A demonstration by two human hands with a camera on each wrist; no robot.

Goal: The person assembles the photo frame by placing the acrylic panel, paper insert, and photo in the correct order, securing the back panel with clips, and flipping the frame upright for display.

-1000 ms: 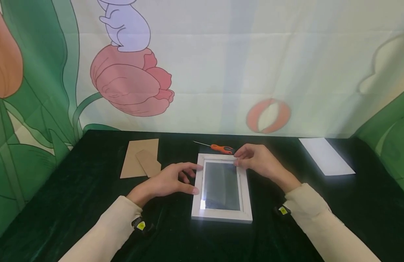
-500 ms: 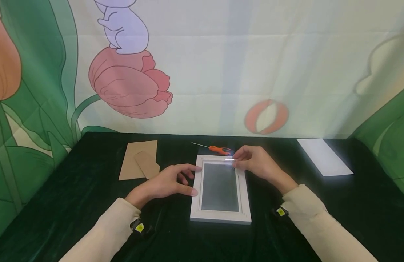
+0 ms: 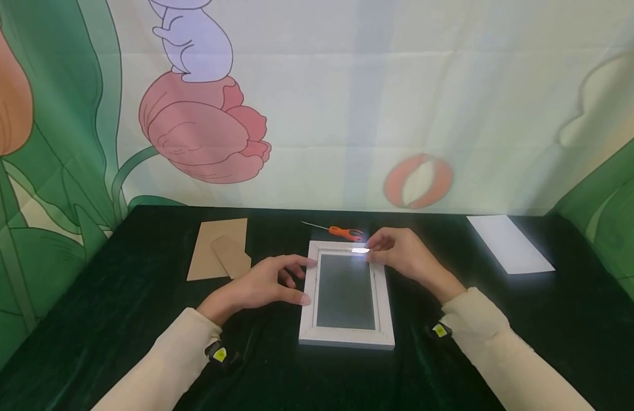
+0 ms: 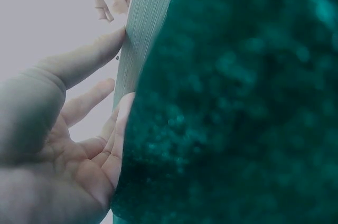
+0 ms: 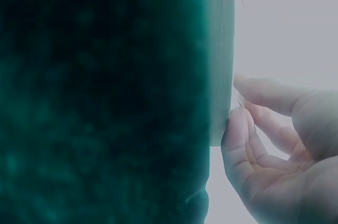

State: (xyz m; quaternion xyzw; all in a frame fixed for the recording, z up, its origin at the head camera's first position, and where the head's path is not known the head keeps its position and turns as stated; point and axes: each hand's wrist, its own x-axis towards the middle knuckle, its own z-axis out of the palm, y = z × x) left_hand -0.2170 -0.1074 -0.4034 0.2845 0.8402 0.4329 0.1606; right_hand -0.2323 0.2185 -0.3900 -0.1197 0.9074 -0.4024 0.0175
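A white picture frame (image 3: pixel 385 308) lies flat on the dark green cloth, its opening covered by a clear pane (image 3: pixel 344 294). My left hand (image 3: pixel 262 282) rests against its left rail, thumb and index fingertips touching the edge. At the upper right corner, my right hand (image 3: pixel 399 251) pinches the pane's edge between thumb and fingertips; a thin sliver shows there in the right wrist view. A bright glint sits on the pane beside these fingers. Both the left hand (image 4: pixel 79 150) and the right hand (image 5: pixel 280 155) appear beside the frame's side in the wrist views.
An orange-handled screwdriver (image 3: pixel 342 232) lies just behind the frame. To the left is a brown backing board (image 3: pixel 206 251) with a smaller brown piece (image 3: pixel 231 257) on it. A white sheet (image 3: pixel 509 245) lies at the right. A printed curtain hangs behind the table.
The glint on the pane has shifted from its lower left to its upper right corner. Both hands and the frame stay nearly in place.
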